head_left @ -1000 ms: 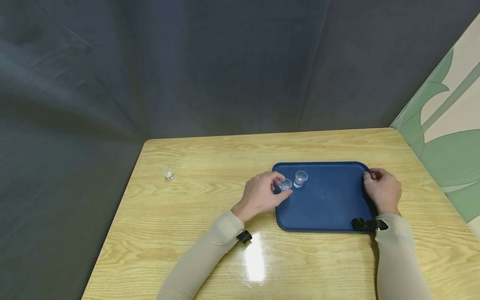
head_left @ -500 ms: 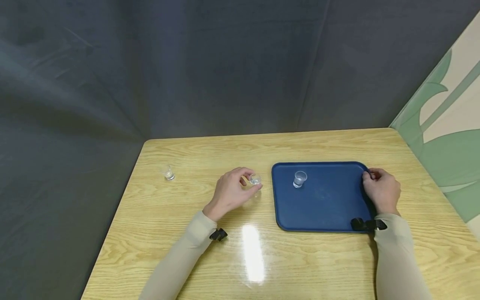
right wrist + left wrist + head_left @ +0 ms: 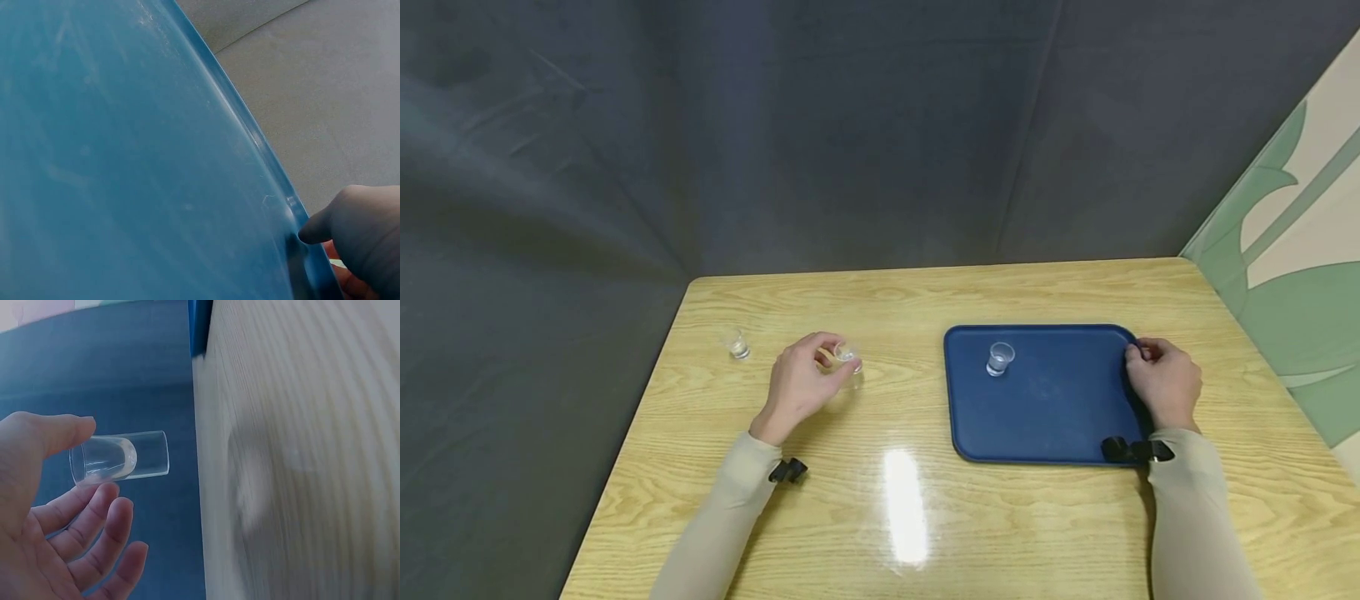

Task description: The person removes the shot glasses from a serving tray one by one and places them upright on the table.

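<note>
Between thumb and fingers my left hand (image 3: 805, 377) pinches a small clear shot glass (image 3: 119, 456) near its rim. In the left wrist view the glass is held clear of the tabletop, its thick base toward the wood. My right hand (image 3: 1165, 382) grips the right rim of a blue tray (image 3: 1052, 417), thumb on top of the edge and fingers beneath it. A second shot glass (image 3: 1000, 358) stands upright on the tray, toward its far left corner. Left of my left hand, another clear glass (image 3: 739, 345) stands on the table.
The wooden table (image 3: 1000, 525) has a rounded far edge against a dark curtain (image 3: 865, 133). A panel with green leaf shapes (image 3: 1300, 283) borders the right side. A bright light reflection lies on the wood.
My left hand has carried its shot glass from over the tray's left end leftward across the table. My right hand, the tray and the other two glasses stay in place.
</note>
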The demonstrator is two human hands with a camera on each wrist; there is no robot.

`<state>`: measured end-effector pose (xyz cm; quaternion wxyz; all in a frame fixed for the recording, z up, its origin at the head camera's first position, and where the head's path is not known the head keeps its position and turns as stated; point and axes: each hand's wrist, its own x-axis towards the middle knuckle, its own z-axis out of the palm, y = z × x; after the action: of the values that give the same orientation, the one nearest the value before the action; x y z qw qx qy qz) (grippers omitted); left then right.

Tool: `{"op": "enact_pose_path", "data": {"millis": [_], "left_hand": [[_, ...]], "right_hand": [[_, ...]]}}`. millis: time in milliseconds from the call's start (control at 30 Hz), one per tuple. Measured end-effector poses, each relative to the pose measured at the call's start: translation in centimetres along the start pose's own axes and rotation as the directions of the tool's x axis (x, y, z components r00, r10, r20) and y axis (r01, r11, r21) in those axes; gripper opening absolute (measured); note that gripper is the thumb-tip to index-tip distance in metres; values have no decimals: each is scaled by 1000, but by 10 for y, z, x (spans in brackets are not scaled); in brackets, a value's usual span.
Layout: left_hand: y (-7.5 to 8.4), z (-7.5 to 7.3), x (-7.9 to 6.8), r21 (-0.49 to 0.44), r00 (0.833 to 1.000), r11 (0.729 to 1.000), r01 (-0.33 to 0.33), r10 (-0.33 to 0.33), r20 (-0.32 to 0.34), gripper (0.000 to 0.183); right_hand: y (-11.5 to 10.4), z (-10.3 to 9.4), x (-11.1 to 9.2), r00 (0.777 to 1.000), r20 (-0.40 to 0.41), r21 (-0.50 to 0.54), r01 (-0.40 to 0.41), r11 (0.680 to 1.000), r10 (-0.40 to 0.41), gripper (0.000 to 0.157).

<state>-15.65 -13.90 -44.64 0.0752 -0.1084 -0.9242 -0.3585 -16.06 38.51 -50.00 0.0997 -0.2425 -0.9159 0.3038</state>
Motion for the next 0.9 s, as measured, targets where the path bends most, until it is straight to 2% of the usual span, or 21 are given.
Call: {"op": "enact_pose_path", "data": {"millis": [267, 400, 600, 900], "left_hand": [[-34, -27, -7, 13, 993, 995, 96, -95, -76, 47], [-55, -39, -11, 15, 980, 987, 162, -159, -121, 49], [-82, -50, -23, 9, 955, 969, 248, -242, -172, 50], [-103, -73, -30, 46, 926, 953, 299, -278, -255, 49]], "right_hand": [[1, 0, -1, 1000, 2, 3, 1, 1000, -1, 46], [0, 1, -1, 1000, 11, 6, -2, 1000, 2, 47], [0, 1, 0, 1000, 7, 9, -14, 1000, 13, 47], [0, 1, 0, 1000, 1, 6, -12, 1000, 12, 46]]}}
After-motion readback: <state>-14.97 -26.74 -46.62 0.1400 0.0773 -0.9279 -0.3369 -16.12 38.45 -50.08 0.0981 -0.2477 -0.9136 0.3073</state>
